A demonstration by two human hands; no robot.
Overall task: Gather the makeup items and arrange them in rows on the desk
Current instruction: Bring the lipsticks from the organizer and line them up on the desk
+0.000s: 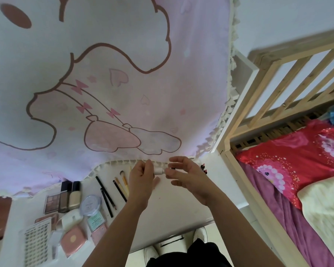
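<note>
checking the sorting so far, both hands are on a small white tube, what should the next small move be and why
Probably lower the small white tube onto the bare desk just right of the brushes. The left hand and right hand pinch it above that spot, and pencils and brushes already lie side by side to its left, so it would extend the row.

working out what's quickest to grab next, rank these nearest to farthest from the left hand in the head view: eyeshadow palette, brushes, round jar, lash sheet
1. brushes, right beside the left hand
2. round jar, lower left
3. eyeshadow palette, further left
4. lash sheet, far lower left
</note>
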